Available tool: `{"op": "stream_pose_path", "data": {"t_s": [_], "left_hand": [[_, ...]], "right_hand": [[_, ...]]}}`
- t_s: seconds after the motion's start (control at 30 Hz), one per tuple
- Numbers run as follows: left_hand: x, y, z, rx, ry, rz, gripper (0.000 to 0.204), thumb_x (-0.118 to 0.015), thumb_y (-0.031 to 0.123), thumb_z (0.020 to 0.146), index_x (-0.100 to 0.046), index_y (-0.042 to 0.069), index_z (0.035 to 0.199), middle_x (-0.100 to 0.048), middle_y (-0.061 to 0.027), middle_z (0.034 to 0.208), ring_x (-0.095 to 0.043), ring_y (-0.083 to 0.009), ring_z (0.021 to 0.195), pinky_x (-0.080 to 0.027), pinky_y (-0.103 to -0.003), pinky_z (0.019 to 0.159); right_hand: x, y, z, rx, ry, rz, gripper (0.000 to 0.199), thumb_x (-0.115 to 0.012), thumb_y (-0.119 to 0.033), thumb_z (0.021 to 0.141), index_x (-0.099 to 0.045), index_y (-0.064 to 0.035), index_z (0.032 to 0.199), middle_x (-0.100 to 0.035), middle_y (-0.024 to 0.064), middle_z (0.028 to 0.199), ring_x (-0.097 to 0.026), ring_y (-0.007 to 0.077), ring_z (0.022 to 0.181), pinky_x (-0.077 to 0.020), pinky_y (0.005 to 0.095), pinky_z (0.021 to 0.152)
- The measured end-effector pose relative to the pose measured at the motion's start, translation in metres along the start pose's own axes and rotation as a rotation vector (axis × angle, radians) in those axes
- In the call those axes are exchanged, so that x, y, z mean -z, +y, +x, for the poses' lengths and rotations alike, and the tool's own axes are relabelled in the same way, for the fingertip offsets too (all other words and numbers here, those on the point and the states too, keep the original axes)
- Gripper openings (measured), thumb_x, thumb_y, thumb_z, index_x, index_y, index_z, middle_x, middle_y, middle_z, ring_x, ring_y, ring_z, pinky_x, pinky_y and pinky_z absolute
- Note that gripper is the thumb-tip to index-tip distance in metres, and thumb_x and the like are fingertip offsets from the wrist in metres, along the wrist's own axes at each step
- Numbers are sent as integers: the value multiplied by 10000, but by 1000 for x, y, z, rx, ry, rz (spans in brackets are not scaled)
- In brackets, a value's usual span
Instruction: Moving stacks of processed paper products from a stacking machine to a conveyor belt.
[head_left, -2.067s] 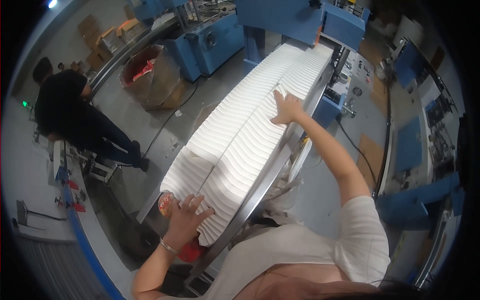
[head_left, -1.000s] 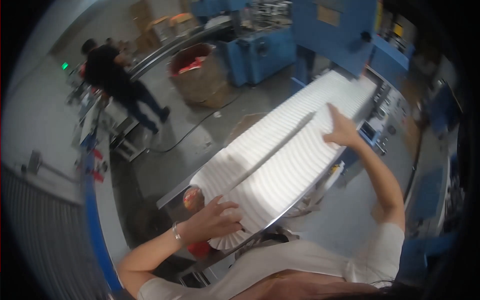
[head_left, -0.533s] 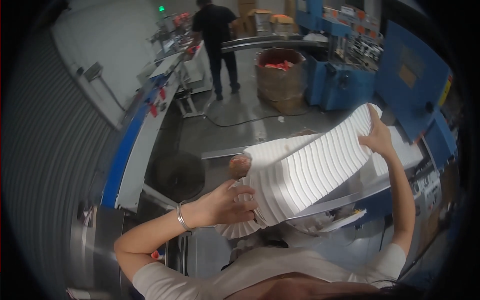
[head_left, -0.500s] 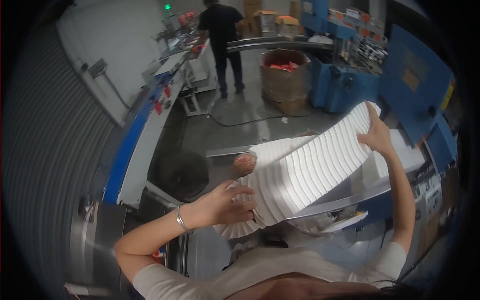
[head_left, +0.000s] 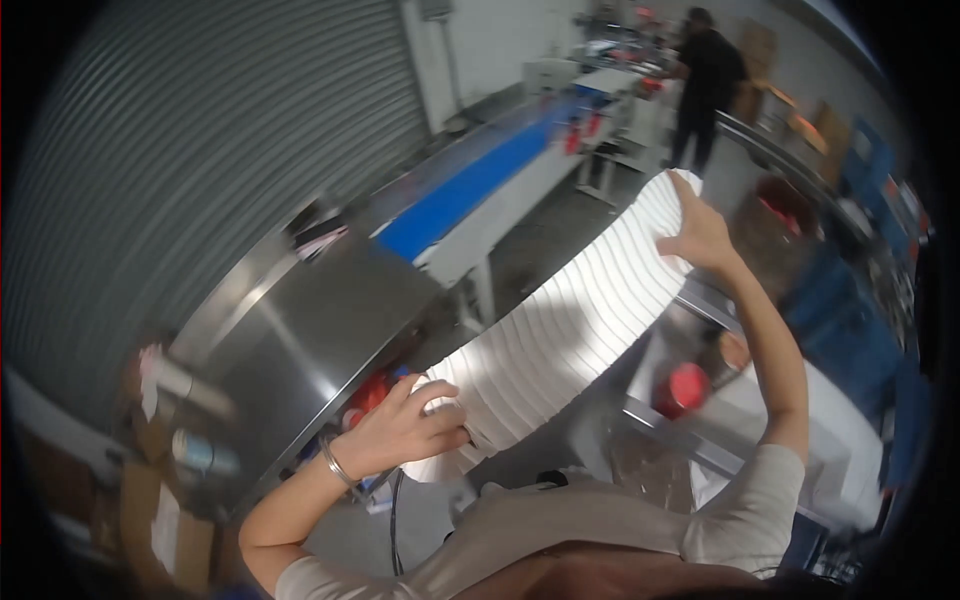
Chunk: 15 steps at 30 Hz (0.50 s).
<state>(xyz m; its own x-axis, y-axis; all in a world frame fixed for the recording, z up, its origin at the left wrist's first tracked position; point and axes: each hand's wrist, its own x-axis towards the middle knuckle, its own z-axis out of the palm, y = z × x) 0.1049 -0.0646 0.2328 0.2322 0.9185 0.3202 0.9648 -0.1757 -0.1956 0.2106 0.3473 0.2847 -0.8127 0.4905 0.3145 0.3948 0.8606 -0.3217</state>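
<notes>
A long white stack [head_left: 560, 340] of thin pieces, its side ribbed with even ridges, spans the space in front of my chest. It bows slightly and slants up from lower left to upper right. My left hand [head_left: 408, 428], a bracelet at its wrist, grips the lower end with curled fingers. At the upper end my right hand [head_left: 700, 235] clasps the stack, thumb on the near side. I cannot tell what material the pieces are. The stack is off any surface, held between both hands.
A steel table [head_left: 340, 320] stands to the left, with a blue conveyor belt [head_left: 480, 190] beyond it. On the right are a metal-edged trough with white material [head_left: 800, 400] and a red round object [head_left: 685, 388]. A person [head_left: 710, 75] stands far off. Cardboard [head_left: 165, 520] sits lower left.
My view has swung left, bringing the steel table and shutter into sight. Both hands keep hold of the white stack, which has moved away from the trough and the white material there.
</notes>
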Motion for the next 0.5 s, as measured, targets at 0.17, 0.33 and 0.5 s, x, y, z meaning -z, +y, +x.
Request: {"op": "stream_pose_path", "data": {"t_s": [0.17,0.33,0.5], "left_hand": [[27,3,-98,365,-114,44,203,-579,79,611,-551,191,778,-487,5,880,-443,-222,990,-394,-385,788],[26,31,-166,804,-225,196,187,-604,106,632,-555,179,797,-484,-4,981,-441,-241,993,-399,-394,819],[-5,59,-186,1191,-291,261,178,-608,99,648,-568,126,820,-474,-39,1024,-435,-287,992,-411,-391,774]], "right_hand": [[-108,-150,101,374,-163,83,1000,-663,-282,447,-208,-77,1314,-493,224,1118,-514,359,971,-401,359,830],[-220,-319,156,674,-426,206,1020,-702,-351,450,-218,-101,1313,-535,228,1021,-534,360,910,-425,379,776],[-370,-482,154,1117,-627,420,1015,-723,-342,436,-250,-87,1297,-547,225,994,-538,344,914,-434,372,766]]}}
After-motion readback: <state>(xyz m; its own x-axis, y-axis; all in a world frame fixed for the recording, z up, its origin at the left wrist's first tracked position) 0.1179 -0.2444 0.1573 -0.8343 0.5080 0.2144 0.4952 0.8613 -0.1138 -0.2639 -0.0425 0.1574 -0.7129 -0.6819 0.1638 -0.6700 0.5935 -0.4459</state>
